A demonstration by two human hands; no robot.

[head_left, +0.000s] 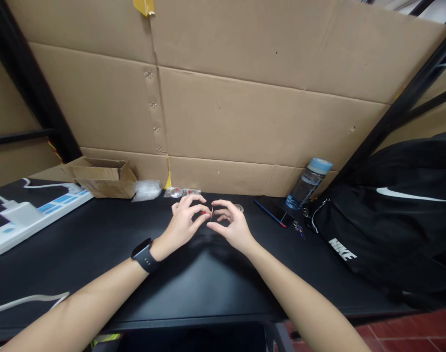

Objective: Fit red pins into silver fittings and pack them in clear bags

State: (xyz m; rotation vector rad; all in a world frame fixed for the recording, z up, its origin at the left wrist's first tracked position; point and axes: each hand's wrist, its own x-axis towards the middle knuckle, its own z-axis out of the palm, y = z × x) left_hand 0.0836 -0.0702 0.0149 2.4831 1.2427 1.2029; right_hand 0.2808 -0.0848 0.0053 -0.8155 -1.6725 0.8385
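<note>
Thin piece [212, 212]: edge-on, above tabletop [153, 293].
Right hand [233, 222]: grasping it, thumb and finger.
Left hand [187, 219]: pinching small red part [203, 212] beside it.

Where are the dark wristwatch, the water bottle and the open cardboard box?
Dark wristwatch [146, 256]: head view, on its band.
Water bottle [305, 188]: head view, on its clear body.
Open cardboard box [106, 187]: head view, on its front wall.
</note>
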